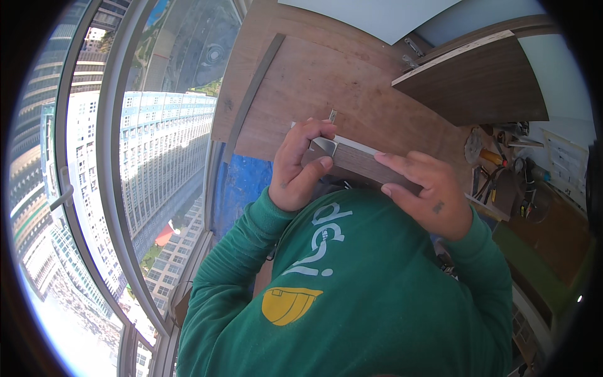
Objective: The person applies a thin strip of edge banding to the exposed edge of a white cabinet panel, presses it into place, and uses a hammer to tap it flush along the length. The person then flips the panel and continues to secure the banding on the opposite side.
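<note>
Brown wood-grain strip (363, 163): held up before the torso, at the near side of the surface (358, 75); pale long edge turned toward the far side.
Left hand (295, 166): closed on a shiny metal piece (325, 146) at the left end of the strip, thumb on the near side, fingers curled over from the far side.
Right hand (433, 195): pinching the right end, thumb near, fingertips on the far edge.
Narrow metal blade (333, 115): showing just beyond the left fingers; cannot tell whether joined to the metal piece.
Step in hand: seemingly setting or checking the metal piece against the strip, judging by the two-handed hold.
Next move: probably calls for a steady right pinch and metal pressed flush on the left.
Dark bar (254, 94): lying on the surface, left.
Orange-bodied tool (492, 156): right, among clutter.
</note>
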`<state>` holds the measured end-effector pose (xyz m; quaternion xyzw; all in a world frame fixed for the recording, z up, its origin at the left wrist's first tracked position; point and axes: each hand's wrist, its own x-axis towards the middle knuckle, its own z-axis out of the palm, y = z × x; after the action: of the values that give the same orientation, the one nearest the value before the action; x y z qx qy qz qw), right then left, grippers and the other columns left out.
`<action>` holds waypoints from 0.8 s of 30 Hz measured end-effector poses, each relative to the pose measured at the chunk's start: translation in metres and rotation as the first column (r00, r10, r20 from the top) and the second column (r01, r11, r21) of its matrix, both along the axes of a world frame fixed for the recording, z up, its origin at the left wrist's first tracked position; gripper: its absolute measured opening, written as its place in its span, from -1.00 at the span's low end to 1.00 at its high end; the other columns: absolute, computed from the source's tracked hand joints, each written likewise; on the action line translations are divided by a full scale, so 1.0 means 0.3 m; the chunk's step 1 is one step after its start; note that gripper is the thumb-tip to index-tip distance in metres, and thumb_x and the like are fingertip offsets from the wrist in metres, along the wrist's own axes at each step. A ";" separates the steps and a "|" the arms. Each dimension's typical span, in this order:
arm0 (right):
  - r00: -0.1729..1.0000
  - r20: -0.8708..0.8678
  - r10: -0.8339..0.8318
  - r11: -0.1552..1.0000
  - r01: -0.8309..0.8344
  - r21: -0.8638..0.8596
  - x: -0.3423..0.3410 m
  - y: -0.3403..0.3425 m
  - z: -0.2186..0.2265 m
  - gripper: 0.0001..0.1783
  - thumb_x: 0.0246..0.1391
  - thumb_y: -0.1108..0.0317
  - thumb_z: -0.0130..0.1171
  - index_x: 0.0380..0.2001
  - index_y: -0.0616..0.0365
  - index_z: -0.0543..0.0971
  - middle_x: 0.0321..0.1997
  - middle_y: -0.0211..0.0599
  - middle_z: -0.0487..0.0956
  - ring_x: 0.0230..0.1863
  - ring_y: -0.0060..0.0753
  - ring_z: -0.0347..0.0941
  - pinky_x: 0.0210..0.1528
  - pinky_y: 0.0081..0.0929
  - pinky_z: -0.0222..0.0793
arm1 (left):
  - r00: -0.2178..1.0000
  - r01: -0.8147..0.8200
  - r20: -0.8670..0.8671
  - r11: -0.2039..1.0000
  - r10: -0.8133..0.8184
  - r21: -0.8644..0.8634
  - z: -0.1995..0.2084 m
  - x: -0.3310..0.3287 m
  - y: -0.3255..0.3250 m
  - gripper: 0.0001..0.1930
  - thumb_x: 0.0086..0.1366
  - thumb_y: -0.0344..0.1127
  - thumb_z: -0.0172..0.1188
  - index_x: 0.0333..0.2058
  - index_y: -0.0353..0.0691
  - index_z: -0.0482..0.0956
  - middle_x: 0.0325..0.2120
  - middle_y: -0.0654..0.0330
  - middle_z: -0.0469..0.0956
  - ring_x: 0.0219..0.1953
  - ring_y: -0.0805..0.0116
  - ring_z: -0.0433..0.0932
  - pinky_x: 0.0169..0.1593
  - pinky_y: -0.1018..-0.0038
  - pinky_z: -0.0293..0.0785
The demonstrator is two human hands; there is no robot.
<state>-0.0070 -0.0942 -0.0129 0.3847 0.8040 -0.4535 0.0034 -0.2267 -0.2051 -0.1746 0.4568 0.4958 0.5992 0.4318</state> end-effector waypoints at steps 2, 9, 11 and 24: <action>1.000 -0.015 -0.002 1.000 0.002 0.003 -0.005 0.008 -0.011 -0.48 0.16 0.44 0.44 0.22 0.14 0.69 -0.24 -0.08 0.64 -0.30 -0.09 0.57 -0.19 -0.29 0.50 | 1.000 0.003 -0.011 1.000 -0.002 0.030 -0.014 -0.012 0.016 -0.47 0.16 -0.40 0.23 0.16 -0.33 0.57 0.12 -0.09 0.60 0.17 -0.08 0.57 0.52 0.06 0.20; 1.000 -0.017 0.008 1.000 -0.008 -0.010 -0.001 0.012 -0.018 -0.48 0.17 0.43 0.44 0.23 0.14 0.68 -0.21 -0.05 0.67 -0.27 -0.07 0.59 -0.15 -0.28 0.51 | 0.999 0.025 -0.023 1.000 -0.024 0.013 -0.002 -0.017 0.017 -0.46 0.12 -0.39 0.26 0.13 -0.31 0.57 0.09 -0.10 0.60 0.22 -0.10 0.56 0.51 0.05 0.21; 1.000 -0.012 0.011 1.000 -0.011 -0.009 -0.001 0.013 -0.019 -0.48 0.17 0.43 0.44 0.22 0.14 0.68 -0.20 -0.05 0.67 -0.26 -0.07 0.60 -0.14 -0.28 0.52 | 0.998 0.049 -0.036 0.999 -0.049 0.015 0.002 -0.028 0.020 -0.46 0.09 -0.39 0.29 0.11 -0.31 0.57 0.10 -0.09 0.60 0.23 -0.11 0.55 0.49 0.06 0.25; 1.000 -0.025 0.008 1.000 -0.008 -0.017 -0.001 0.022 -0.029 -0.49 0.16 0.46 0.41 0.21 0.18 0.69 -0.18 -0.03 0.68 -0.23 -0.04 0.61 -0.11 -0.27 0.52 | 0.944 0.282 -0.177 0.959 -0.279 -0.008 0.060 -0.123 0.074 -0.50 0.06 -0.43 0.36 0.05 -0.29 0.63 0.10 -0.06 0.58 0.20 -0.02 0.59 0.33 0.21 0.41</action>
<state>-0.0075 -0.0876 -0.0216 0.3757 0.8015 -0.4652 -0.0015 -0.2637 -0.1830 -0.1566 0.5779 0.4568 0.4930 0.4630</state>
